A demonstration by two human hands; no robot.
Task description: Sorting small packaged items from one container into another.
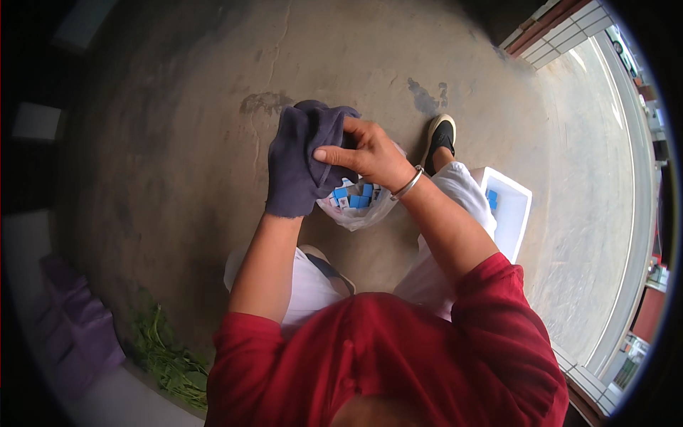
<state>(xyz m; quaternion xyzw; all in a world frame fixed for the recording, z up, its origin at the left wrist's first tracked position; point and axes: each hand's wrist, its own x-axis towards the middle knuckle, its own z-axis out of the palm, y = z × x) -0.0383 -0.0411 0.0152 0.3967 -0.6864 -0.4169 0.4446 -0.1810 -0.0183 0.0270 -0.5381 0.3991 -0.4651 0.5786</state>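
A dark purple-grey piece of cloth covers my left hand and wrist like a sleeve, so the fingers inside are hidden. My right hand, with a silver bangle at the wrist, pinches a fold of this cloth between thumb and fingers. Below the hands, between my feet, a clear plastic bag sits on the floor. Several small blue-and-white pieces show in its mouth; the cloth and my right hand hide part of the bag.
To the right of my leg stands a white foam box with something blue inside. Green leafy stalks lie at the lower left, near a purple object. A raised ledge borders the concrete floor on the right.
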